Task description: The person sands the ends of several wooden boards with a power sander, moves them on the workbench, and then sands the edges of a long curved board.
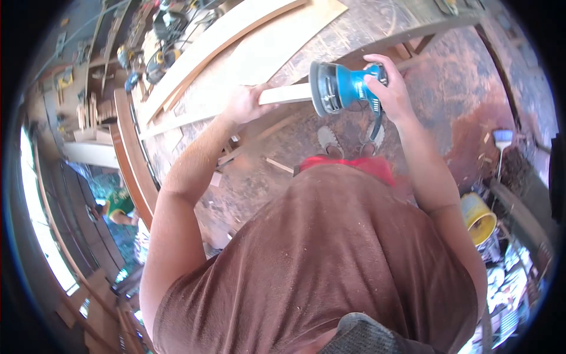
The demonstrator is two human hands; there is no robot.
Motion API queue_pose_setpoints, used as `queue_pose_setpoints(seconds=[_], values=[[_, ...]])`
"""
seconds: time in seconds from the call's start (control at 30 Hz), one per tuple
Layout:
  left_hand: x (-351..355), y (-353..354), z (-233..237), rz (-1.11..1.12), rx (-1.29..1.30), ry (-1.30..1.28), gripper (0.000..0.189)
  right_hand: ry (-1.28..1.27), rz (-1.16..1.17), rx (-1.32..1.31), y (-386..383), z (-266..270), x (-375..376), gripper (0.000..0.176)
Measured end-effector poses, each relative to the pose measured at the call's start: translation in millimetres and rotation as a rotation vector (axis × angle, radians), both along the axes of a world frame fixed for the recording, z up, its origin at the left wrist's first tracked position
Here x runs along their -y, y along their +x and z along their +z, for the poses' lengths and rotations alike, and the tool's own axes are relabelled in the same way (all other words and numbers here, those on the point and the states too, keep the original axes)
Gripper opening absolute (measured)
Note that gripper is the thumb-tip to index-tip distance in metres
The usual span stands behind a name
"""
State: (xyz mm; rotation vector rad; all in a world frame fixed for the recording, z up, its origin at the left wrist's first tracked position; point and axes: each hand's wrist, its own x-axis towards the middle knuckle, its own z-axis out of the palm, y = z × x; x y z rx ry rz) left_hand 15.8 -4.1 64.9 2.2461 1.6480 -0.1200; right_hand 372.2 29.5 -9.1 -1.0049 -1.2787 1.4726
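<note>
A blue power sander (352,87) with a round dark pad is gripped at its rear by my right hand (391,88), fingers wrapped round the body. The pad faces left and meets the right end of a narrow pale wooden strip (287,94). My left hand (246,104) is closed round that strip, to the left of the sander. A dark cord hangs from the sander's lower side. Whether the strip's end lies against the pad or behind it is hard to tell.
Long pale boards (221,44) lie at the upper left, near several power tools (159,62). A yellow bucket (479,219) and a brush (503,138) are at the right. Wood scraps lie on the stained floor (242,189). Another person (119,203) is at the far left.
</note>
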Motion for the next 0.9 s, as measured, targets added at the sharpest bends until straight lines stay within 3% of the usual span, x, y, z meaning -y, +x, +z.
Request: queue_pose_setpoints(seconds=[0.27,0.47,0.53,0.67,0.9], values=[[-4.8,-6.8,-1.2,-0.05,0.017,0.018,0.04,0.027,0.007,0.052,0.2,-36.2,-0.8,0.043],[-6.4,-9.4,-4.0,-0.049,-0.007,0.026,0.041,-0.113,-0.002,0.054,-2.2,-116.6,5.6,0.042],[-3.7,-11.3,-7.1,-0.055,0.039,0.028,0.041,-0.275,0.021,-0.039,-2.8,-125.5,0.5,0.043],[-7.3,-9.2,-2.8,-0.052,0.0,0.028,0.037,-0.168,0.092,0.085,8.6,-137.8,-5.2,0.044],[-6.3,-12.4,-6.3,-0.044,-0.021,0.014,0.04,-0.19,0.029,-0.094,11.7,-58.2,-1.1,0.048]])
